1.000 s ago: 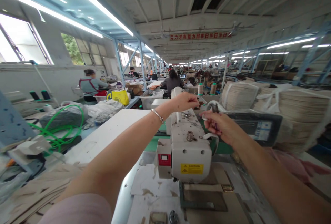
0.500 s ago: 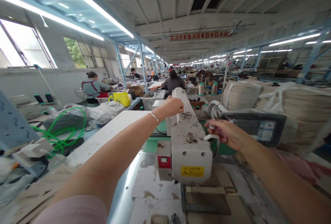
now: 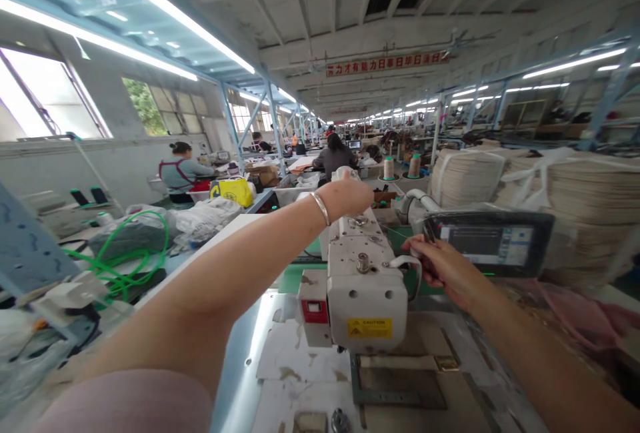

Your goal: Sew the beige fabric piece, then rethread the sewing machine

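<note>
The person's two hands are apart, at the far end of a pale sewing machine (image 3: 367, 286) that stands on the bench (image 3: 235, 366). The left hand (image 3: 354, 196), with a silver bracelet (image 3: 321, 209) at its wrist, is bent over the top of the machine; its fingertips are hidden, so I cannot tell what it grips. The right hand (image 3: 436, 261) is lower, on the machine's right side, just beyond a bent white handle (image 3: 409, 261). Its fingers are curled around a small tool (image 3: 427, 238), mostly hidden. A thin thread (image 3: 396, 230) slants across the gap between the hands and reaches the right fingertips.

A dark screen (image 3: 500, 236) is just beside the right hand. The machine's near end bears a yellow label (image 3: 370, 328), with a red switch (image 3: 315, 310) to its left. Below lie a flat metal frame (image 3: 383, 396) and stained white sheets (image 3: 285, 353). Two thread cones (image 3: 389, 168) stand farther back, near strapped beige stacks (image 3: 465, 183). A person in a dark top (image 3: 337, 158) sits beyond the machine.
</note>
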The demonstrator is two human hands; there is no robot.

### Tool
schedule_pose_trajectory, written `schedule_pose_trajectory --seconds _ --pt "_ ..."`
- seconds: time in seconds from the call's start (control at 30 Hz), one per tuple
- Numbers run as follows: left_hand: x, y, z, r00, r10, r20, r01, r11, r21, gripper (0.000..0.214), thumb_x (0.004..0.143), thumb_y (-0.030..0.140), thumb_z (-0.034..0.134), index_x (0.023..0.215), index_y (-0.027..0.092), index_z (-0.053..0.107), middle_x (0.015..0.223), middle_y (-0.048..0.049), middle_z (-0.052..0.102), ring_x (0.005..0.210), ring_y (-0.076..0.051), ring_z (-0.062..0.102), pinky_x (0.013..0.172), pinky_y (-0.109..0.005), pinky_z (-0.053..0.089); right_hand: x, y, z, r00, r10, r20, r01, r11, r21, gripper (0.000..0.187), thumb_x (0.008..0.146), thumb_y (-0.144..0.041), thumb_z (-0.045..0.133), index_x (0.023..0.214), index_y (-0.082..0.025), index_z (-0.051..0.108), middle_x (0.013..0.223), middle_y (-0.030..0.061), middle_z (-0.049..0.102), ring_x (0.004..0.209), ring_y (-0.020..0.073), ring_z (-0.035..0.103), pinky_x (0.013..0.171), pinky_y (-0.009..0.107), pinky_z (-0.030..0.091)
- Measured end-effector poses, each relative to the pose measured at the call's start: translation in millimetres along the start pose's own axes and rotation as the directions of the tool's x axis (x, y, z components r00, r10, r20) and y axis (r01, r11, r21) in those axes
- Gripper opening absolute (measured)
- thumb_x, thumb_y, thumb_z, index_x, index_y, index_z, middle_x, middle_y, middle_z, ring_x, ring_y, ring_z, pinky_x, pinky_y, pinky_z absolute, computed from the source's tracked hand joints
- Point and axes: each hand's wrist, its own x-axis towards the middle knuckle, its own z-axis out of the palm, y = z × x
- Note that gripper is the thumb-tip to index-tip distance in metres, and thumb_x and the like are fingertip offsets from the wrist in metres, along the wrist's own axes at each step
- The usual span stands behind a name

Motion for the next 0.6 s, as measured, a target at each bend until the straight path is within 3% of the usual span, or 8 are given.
schedule_pose_trajectory --seconds 0.13,0.27,0.5,0.6 --pt "0.7 6.3 -1.2 1.0 -0.008 -0.021 0.008 1.0 0.004 0.029 0.087 0.002 0.052 0.1 0.015 0.074 0.112 -0.0135 0.074 0.111 -0.026 0.065 0.112 -0.061 0.03 3.6 -1.5 4.8 0.997 0.039 -0.062 -0.04 0.999 -0.017 0.023 0.078 -0.043 0.059 0.087 -0.022 0.059 0.051 -0.0069 0.043 0.038 0.0074 0.034 0.037 0.019 0.013" --pt "6.1 7.2 -1.5 0.998 -0.037 0.051 0.037 0.999 -0.003 0.027 0.08 0.002 0.06 0.098 0.015 0.075 0.101 -0.0116 0.076 0.104 -0.027 0.067 0.112 -0.063 0.031 8.1 -1.5 7.6 0.998 0.007 -0.056 -0.01 0.998 -0.056 0.024 0.078 -0.044 0.059 0.087 -0.022 0.06 0.051 -0.0064 0.042 0.04 0.0084 0.035 0.038 0.02 0.014" --pt "11.0 7.4 0.9 0.998 -0.051 0.032 0.051 0.999 0.002 0.027 0.078 0.0 0.057 0.095 0.014 0.074 0.102 -0.0127 0.075 0.105 -0.026 0.065 0.113 -0.066 0.027 12.8 0.2 10.9 0.996 -0.027 -0.085 0.018 0.995 -0.103 0.027 0.076 -0.047 0.061 0.086 -0.022 0.062 0.052 -0.0053 0.044 0.041 0.0095 0.035 0.04 0.021 0.017" --pt "16.9 7.6 5.8 0.999 -0.039 0.002 0.039 0.998 -0.043 0.026 0.077 0.0 0.059 0.091 0.016 0.074 0.103 -0.0099 0.075 0.107 -0.026 0.064 0.113 -0.064 0.029 16.0 0.5 13.0 0.992 -0.034 -0.12 0.023 0.995 -0.093 0.026 0.074 -0.045 0.064 0.083 -0.021 0.063 0.056 -0.0033 0.049 0.046 0.0113 0.042 0.042 0.022 0.023"
